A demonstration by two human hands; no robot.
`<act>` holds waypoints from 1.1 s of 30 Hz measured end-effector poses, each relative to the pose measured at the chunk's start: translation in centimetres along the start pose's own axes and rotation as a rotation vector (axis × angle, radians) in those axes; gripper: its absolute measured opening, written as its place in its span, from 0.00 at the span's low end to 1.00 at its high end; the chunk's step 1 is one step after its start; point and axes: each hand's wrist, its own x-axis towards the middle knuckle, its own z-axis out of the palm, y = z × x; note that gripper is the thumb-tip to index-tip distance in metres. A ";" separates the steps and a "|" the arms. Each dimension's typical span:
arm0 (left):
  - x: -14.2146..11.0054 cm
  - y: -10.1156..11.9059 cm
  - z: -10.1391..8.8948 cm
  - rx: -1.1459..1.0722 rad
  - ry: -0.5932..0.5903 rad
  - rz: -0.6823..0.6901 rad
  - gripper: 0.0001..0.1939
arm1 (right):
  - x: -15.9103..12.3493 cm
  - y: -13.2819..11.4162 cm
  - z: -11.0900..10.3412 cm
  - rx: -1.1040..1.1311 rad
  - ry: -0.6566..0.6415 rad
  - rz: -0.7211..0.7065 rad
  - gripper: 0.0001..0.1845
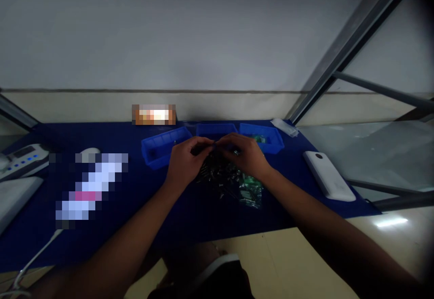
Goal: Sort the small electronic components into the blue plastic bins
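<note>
My left hand [186, 161] and my right hand [247, 154] meet at their fingertips above the middle of the table. Both are closed in a pinch, and whatever they hold is too small and dark to make out. Below them lies a loose pile of small dark metal pieces [217, 177], long and thin like screws or pins. Clear plastic bags with green parts [251, 190] lie beside the pile, partly under my right wrist. Behind my hands stand a left blue bin [156, 147], a middle blue bin [217, 130] and a right blue bin [273, 143] with green-tinted packets inside.
A blue cloth [111, 231] covers the table. To the right lies a white oblong device [328, 177]; a clear plastic packet [285, 127] rests at the back right. On the left are a blurred-out bright object [91, 190], a white rounded object [90, 153] and a device with blue lights [25, 161].
</note>
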 end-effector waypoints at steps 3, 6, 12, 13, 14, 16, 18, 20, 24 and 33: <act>0.0 -0.1 0.2 -0.098 -0.006 -0.029 0.09 | -0.1 0.2 0.2 -0.011 -0.003 0.036 0.12; 0.0 0.3 0.3 -0.150 -0.020 -0.037 0.10 | -0.2 0.1 0.4 -0.005 0.005 0.069 0.15; -0.1 0.6 0.3 -0.119 0.010 -0.044 0.16 | -0.1 -0.3 0.2 -0.054 0.065 0.037 0.20; -0.2 0.5 0.4 -0.101 -0.005 -0.042 0.16 | -0.1 -0.2 0.2 -0.057 0.082 0.045 0.18; -0.2 0.5 0.4 -0.085 -0.027 -0.040 0.16 | -0.1 -0.2 0.2 -0.058 0.098 0.060 0.15; -0.3 0.4 0.4 -0.058 -0.080 -0.024 0.16 | -0.1 -0.1 0.1 -0.055 0.115 0.086 0.11; -0.4 0.5 0.5 -0.036 -0.106 -0.001 0.16 | -0.1 -0.1 0.2 -0.050 0.115 0.081 0.09; -0.4 0.7 0.6 -0.035 -0.106 0.002 0.16 | -0.2 -0.1 0.3 -0.043 0.105 0.058 0.08; -0.3 0.8 0.5 -0.096 -0.062 -0.027 0.15 | -0.2 -0.2 0.3 -0.021 0.015 0.020 0.16; 0.0 -0.2 0.3 -0.064 -0.021 -0.032 0.08 | -0.3 -0.5 0.1 -0.023 0.010 -0.075 0.22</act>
